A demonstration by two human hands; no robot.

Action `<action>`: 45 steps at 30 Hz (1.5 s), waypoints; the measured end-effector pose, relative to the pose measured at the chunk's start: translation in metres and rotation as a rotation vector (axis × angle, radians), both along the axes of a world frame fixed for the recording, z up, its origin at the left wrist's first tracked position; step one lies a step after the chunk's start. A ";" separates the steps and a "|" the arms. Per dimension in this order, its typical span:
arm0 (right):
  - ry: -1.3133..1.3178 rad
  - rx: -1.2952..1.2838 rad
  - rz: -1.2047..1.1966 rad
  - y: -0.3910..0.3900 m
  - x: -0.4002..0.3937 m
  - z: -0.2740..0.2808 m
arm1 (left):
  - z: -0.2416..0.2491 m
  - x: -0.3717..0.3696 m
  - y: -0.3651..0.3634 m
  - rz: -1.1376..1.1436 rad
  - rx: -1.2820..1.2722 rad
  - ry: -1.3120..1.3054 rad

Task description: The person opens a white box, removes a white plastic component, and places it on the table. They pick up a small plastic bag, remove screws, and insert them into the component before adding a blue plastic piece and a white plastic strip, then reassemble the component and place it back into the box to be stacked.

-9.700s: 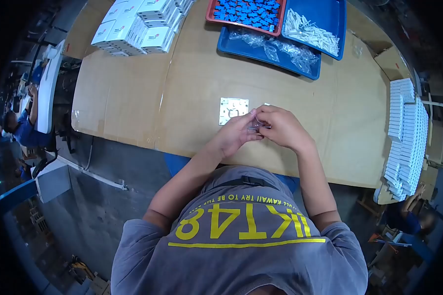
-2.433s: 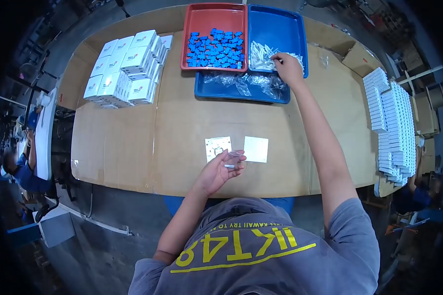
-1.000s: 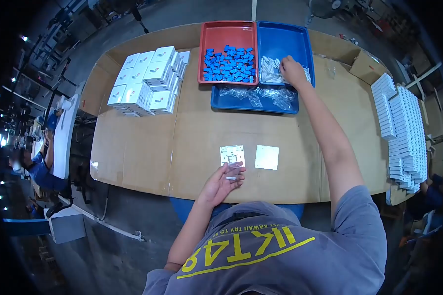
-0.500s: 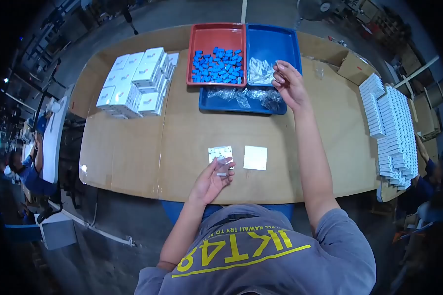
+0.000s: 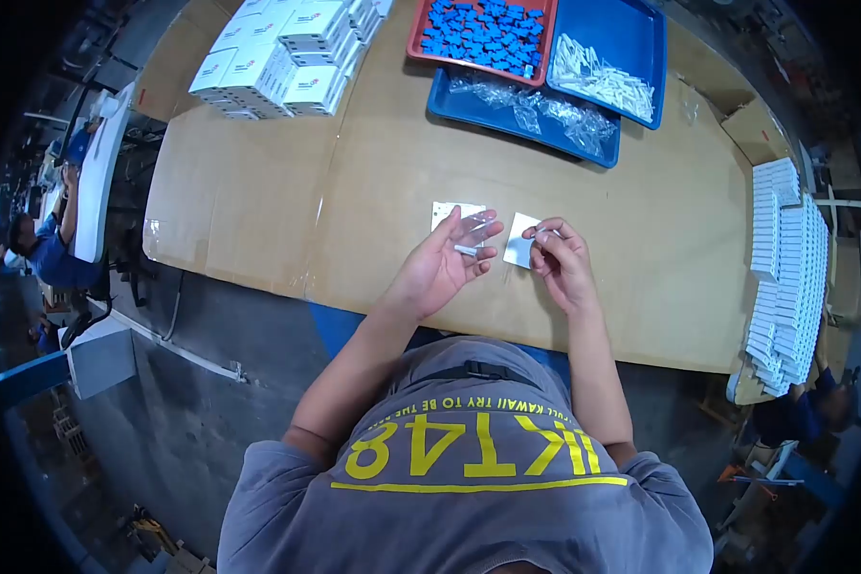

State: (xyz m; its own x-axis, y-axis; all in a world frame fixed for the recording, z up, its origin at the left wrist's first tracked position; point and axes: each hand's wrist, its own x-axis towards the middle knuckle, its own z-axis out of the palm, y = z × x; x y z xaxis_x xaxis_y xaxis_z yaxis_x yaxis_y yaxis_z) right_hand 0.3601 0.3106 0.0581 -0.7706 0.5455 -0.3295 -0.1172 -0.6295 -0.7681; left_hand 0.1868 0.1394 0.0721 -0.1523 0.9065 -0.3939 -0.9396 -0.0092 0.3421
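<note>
My left hand (image 5: 440, 270), palm turned up and fingers curled, holds a small clear plastic bag (image 5: 474, 228). A short white stick (image 5: 465, 250) lies across its fingers at the bag. Just to the right, my right hand (image 5: 564, 266) is closed in a pinch on a small white piece, mostly hidden by the fingertips. Behind the left fingers a white square plate with small marks (image 5: 444, 212) lies on the cardboard-covered table. A second, plain white square (image 5: 518, 244) rests beside it, partly covered by my right hand.
Ahead stand a red tray (image 5: 413, 46) of blue parts, a blue tray (image 5: 658, 57) of white sticks and a lower blue tray (image 5: 440, 105) of clear bags. White boxes (image 5: 258, 72) are stacked back left, white pieces (image 5: 784, 258) at right. People sit at both sides.
My right hand has come back from the tray of white sticks to beside my left hand, pinching a small piece. My left hand still holds the bag. The view has tilted down and turned.
</note>
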 end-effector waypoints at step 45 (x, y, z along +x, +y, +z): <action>-0.051 0.878 0.968 0.041 -0.067 0.081 | 0.000 0.014 0.002 -0.127 -0.010 0.154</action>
State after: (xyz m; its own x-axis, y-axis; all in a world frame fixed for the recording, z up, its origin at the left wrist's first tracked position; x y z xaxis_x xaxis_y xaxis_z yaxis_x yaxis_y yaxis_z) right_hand 0.2929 0.3520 0.1391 -0.9665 -0.1729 -0.1899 0.1391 0.2689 -0.9531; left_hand 0.2005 0.1415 0.0719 -0.0960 0.9183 -0.3841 -0.8696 0.1104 0.4812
